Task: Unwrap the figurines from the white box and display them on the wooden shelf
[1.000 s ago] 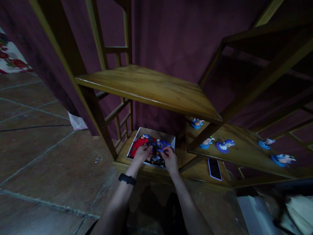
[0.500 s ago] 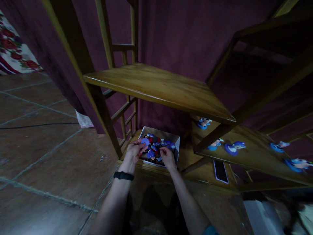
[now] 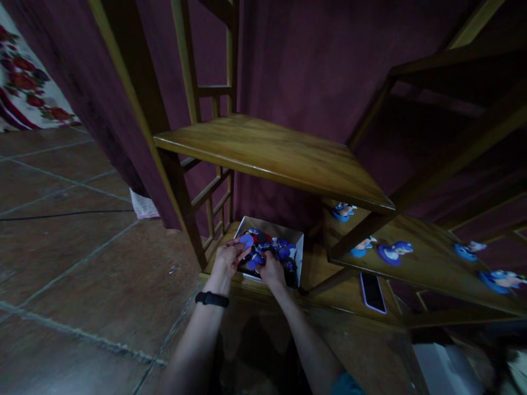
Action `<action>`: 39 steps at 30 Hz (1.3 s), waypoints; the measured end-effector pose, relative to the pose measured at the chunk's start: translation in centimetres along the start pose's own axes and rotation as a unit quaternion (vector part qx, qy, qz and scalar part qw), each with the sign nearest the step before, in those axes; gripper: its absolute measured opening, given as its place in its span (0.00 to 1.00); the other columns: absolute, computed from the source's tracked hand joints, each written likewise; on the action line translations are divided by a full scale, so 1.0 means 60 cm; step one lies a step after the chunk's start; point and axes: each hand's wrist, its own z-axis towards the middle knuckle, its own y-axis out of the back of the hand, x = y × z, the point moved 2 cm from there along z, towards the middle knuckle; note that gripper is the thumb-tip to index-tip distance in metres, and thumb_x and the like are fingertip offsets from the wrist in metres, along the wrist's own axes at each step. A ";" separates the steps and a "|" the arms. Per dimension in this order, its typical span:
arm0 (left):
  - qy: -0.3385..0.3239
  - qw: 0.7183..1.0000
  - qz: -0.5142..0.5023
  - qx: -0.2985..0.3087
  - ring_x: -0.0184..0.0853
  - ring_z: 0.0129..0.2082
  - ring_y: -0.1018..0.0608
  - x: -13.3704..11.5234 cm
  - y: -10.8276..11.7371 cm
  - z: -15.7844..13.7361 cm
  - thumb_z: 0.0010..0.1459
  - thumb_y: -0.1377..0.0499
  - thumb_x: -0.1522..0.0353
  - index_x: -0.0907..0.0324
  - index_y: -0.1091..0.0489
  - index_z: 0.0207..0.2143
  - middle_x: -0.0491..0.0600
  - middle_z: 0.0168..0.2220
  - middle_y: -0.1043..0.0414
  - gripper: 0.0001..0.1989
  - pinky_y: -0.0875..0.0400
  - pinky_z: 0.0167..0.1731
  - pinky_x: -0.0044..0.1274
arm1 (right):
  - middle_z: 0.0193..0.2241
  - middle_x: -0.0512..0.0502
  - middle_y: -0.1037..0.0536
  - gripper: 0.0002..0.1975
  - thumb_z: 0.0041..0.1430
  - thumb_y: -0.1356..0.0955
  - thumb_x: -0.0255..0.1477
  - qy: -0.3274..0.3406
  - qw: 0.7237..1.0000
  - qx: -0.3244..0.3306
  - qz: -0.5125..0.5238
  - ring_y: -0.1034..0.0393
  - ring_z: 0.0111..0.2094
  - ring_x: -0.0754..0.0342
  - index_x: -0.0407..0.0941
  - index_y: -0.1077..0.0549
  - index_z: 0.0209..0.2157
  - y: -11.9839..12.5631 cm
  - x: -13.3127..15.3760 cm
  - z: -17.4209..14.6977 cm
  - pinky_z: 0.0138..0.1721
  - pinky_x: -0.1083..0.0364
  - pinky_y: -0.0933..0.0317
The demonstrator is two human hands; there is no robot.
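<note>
A white box (image 3: 302, 255) full of small purple, red and black figurines (image 3: 284, 251) sits on the lowest shelf. Over its left side, my left hand (image 3: 230, 255) is closed on a flat purple disc (image 3: 247, 240), perhaps a figurine's base, pinched between thumb and fingers. My right hand (image 3: 272, 270) reaches into the middle of the box with its fingers bent down among the figurines. Its fingertips are close to a purple piece (image 3: 256, 260), and what they grip is hidden.
A wooden shelf board (image 3: 272, 153) overhangs the box. On the shelf to the right (image 3: 428, 247) stand several figurines on round bases, among them a purple one (image 3: 395, 252). A phone (image 3: 373, 292) lies right of the box. A wooden upright (image 3: 181, 203) rises at the left.
My right hand has moved left and slightly down, deeper among the figurines. My left hand keeps the purple disc in nearly the same place. The view has shifted slightly.
</note>
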 end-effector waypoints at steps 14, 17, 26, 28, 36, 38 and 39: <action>0.029 0.990 0.061 0.122 0.33 0.30 0.22 0.062 -0.052 -0.036 0.43 0.39 0.82 0.66 0.27 0.30 0.52 0.29 0.23 0.10 0.25 0.35 0.25 | 0.29 0.47 0.23 0.03 0.54 0.34 0.26 -0.197 0.678 0.050 0.707 0.29 0.26 0.61 0.41 0.29 0.30 0.094 -0.038 -0.069 0.40 0.57 0.31; 0.032 0.990 0.060 0.123 0.33 0.30 0.22 0.070 -0.064 -0.043 0.44 0.40 0.82 0.66 0.27 0.29 0.53 0.29 0.23 0.08 0.25 0.36 0.25 | 0.26 0.50 0.23 0.02 0.50 0.32 0.21 -0.167 0.680 0.039 0.713 0.28 0.29 0.59 0.42 0.29 0.27 0.103 -0.037 -0.067 0.47 0.54 0.33; 0.057 0.987 0.039 0.143 0.33 0.29 0.21 0.095 -0.072 -0.047 0.45 0.40 0.81 0.67 0.27 0.29 0.53 0.28 0.23 0.07 0.25 0.35 0.26 | 0.24 0.53 0.26 0.12 0.44 0.27 0.31 -0.115 0.785 -0.070 0.605 0.31 0.26 0.59 0.44 0.28 0.33 0.126 -0.038 -0.064 0.40 0.52 0.31; 0.062 0.988 0.035 0.138 0.33 0.29 0.21 0.101 -0.073 -0.048 0.45 0.39 0.82 0.66 0.27 0.29 0.53 0.28 0.23 0.07 0.25 0.36 0.26 | 0.23 0.54 0.27 0.13 0.44 0.28 0.33 -0.101 0.818 -0.096 0.558 0.32 0.25 0.60 0.44 0.28 0.33 0.129 -0.039 -0.063 0.38 0.54 0.32; 0.052 0.989 0.035 0.134 0.35 0.29 0.21 0.104 -0.078 -0.056 0.41 0.35 0.80 0.66 0.27 0.27 0.52 0.26 0.23 0.07 0.26 0.38 0.27 | 0.26 0.54 0.25 0.17 0.43 0.29 0.37 -0.079 0.884 -0.115 0.446 0.30 0.28 0.57 0.45 0.29 0.37 0.129 -0.048 -0.057 0.33 0.58 0.36; 0.045 0.989 0.035 0.139 0.35 0.29 0.21 0.102 -0.080 -0.059 0.41 0.35 0.80 0.67 0.27 0.26 0.52 0.26 0.24 0.07 0.26 0.38 0.27 | 0.26 0.53 0.25 0.18 0.43 0.29 0.37 -0.082 0.891 -0.124 0.430 0.29 0.28 0.56 0.45 0.29 0.37 0.128 -0.049 -0.055 0.33 0.58 0.37; 0.042 0.989 0.036 0.139 0.35 0.28 0.21 0.101 -0.081 -0.061 0.41 0.35 0.80 0.67 0.27 0.27 0.52 0.25 0.24 0.07 0.26 0.37 0.27 | 0.26 0.53 0.25 0.18 0.43 0.29 0.37 -0.081 0.893 -0.128 0.424 0.29 0.28 0.56 0.45 0.29 0.37 0.128 -0.048 -0.054 0.33 0.57 0.37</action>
